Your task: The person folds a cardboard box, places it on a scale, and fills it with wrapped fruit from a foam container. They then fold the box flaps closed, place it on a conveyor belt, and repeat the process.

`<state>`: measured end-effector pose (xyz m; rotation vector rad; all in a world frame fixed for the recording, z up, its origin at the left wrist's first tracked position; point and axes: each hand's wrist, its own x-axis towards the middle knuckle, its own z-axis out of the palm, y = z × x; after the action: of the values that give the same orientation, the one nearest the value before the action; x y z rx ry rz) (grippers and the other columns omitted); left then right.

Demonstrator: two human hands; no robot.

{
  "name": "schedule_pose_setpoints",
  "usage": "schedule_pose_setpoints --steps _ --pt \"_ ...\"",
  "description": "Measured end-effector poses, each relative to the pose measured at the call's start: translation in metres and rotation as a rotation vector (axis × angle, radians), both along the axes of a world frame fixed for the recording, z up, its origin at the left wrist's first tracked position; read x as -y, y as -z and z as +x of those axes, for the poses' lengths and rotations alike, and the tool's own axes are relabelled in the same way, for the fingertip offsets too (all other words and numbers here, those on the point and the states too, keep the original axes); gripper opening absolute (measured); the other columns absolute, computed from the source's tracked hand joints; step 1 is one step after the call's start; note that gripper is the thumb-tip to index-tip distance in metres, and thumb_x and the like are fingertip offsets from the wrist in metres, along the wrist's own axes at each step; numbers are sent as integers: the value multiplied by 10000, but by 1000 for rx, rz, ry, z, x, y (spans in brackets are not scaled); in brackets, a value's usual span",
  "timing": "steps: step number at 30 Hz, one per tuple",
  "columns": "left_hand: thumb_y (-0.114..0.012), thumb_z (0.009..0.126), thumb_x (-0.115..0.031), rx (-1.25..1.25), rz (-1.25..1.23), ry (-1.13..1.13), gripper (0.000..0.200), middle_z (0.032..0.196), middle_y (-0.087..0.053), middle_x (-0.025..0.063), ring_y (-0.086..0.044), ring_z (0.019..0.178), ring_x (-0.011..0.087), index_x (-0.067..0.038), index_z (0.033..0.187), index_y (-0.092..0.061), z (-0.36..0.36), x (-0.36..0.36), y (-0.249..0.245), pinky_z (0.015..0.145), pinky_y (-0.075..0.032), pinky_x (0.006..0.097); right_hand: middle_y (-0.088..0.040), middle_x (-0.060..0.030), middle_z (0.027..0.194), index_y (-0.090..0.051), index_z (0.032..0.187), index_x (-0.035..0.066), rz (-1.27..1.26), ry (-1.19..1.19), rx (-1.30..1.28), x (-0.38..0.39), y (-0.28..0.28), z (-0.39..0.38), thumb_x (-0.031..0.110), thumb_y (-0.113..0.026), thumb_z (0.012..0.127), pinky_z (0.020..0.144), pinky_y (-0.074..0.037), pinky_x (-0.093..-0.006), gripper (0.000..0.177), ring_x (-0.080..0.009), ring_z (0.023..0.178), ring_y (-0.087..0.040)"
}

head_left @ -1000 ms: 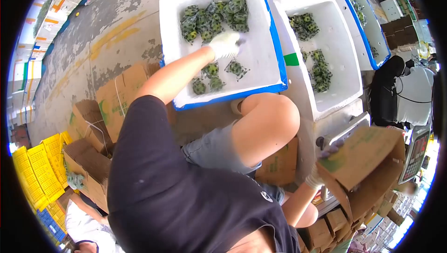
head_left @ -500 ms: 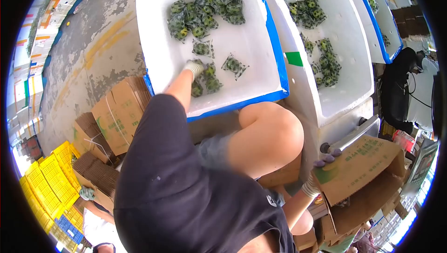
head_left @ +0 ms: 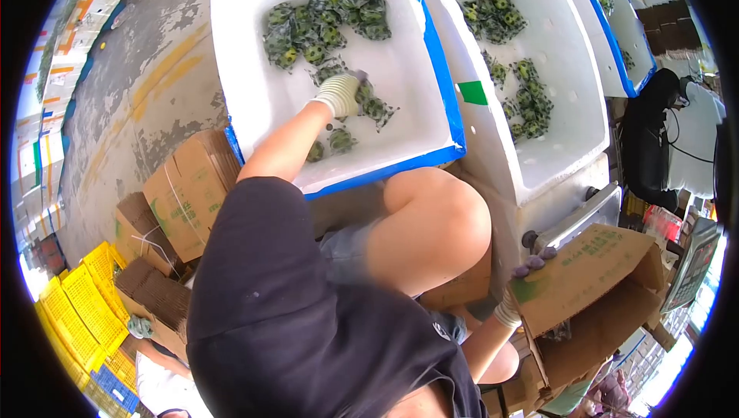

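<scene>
My left hand (head_left: 339,95), in a pale striped glove with dark fingertips, is inside the white foam box (head_left: 269,122) with blue tape. Its fingers close on a small netted bag of green produce (head_left: 363,93), right against another bag (head_left: 378,112). More bags (head_left: 341,140) lie below the hand, and a cluster of bags (head_left: 308,29) fills the upper part of the box. At the right, my right hand (head_left: 525,283), gloved with purple fingertips, grips the edge of an open cardboard carton (head_left: 589,268). The carton lies tilted, and part of the palm is hidden behind it.
A second foam box (head_left: 573,141) holding bags stands to the right, with a third (head_left: 640,56) beyond it. Folded cartons (head_left: 185,195) and yellow crates (head_left: 88,302) are at the left. Beside a scale (head_left: 693,264), another person (head_left: 654,141) is at the right edge.
My left hand has moved up and right inside the box, taking a bag from the lower group. My right hand still grips the carton. The whole view has shifted slightly.
</scene>
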<state>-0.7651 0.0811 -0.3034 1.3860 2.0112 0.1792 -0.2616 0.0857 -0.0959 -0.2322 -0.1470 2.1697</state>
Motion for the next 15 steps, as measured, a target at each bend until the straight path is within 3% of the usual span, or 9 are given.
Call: schedule_pose_setpoints --steps 2,5,8,10,11,12,13,14,15 --pt "-751 656 -174 -146 -222 360 658 1303 -524 186 -576 1100 383 -141 1278 -538 28 -14 -3 920 -485 431 -427 -173 1341 -309 1385 21 10 68 63 4 -3 -11 388 -465 959 986 -352 -516 584 -334 1212 -459" --pt "-720 688 -169 -211 -312 612 656 1386 -472 177 -555 1153 385 -191 1315 -529 68 -20 0 920 -485 426 -413 -143 1355 -307 1398 42 -28 100 67 5 9 -13 379 -481 952 991 -349 -518 585 -326 1214 -457" --pt "-671 738 -182 -344 -262 515 598 1363 -510 189 -565 1165 365 -181 1321 -540 93 -16 46 945 -477 417 -393 -124 1366 -311 1399 61 -40 21 -48 0 7 -21 377 -499 943 986 -354 -522 587 -314 1216 -454" --pt "-642 757 -206 -220 -466 436 536 1251 -595 210 -598 1131 331 -112 1280 -577 89 -19 39 968 -464 399 -379 -113 1384 -338 1391 66 134 -68 -139 -8 22 -16 377 -525 933 962 -375 -524 584 -313 1229 -445" --pt "-621 758 -217 -226 -397 473 499 1120 -661 208 -637 1057 315 -42 1224 -606 82 -13 44 957 -472 397 -391 -118 1386 -355 1391 71 91 19 -112 0 17 -10 363 -542 930 969 -379 -529 577 -315 1228 -449" --pt "-633 738 -244 -112 -343 331 545 1161 -644 209 -644 1048 307 -18 1232 -593 75 -10 37 938 -483 398 -403 -123 1388 -373 1392 76 18 114 -98 10 13 -8 349 -559 927 975 -382 -534 570 -316 1227 -452" --pt "-701 680 -299 101 -169 144 566 1137 -646 216 -624 1054 324 -39 1176 -619 57 1 76 907 -493 390 -415 -129 1389 -391 1392 82 -38 181 -93 17 12 -6 335 -576 924 981 -386 -539 564 -318 1226 -456" --pt "-733 667 -185 351 -204 -132 569 1019 -666 188 -644 930 301 -86 1201 -564 35 7 134 835 -515 392 -426 -134 1391 -409 1392 87 -79 225 -95 22 11 -5 321 -593 920 988 -389 -544 558 -319 1225 -460" --pt "-723 652 -42 513 -255 -320 578 920 -649 139 -633 829 278 -84 1191 -517 27 -1 122 745 -527 396 -455 -142 1361 -422 1382 83 -77 216 -102 26 10 -2 326 -586 922 999 -395 -544 546 -337 1222 -463"
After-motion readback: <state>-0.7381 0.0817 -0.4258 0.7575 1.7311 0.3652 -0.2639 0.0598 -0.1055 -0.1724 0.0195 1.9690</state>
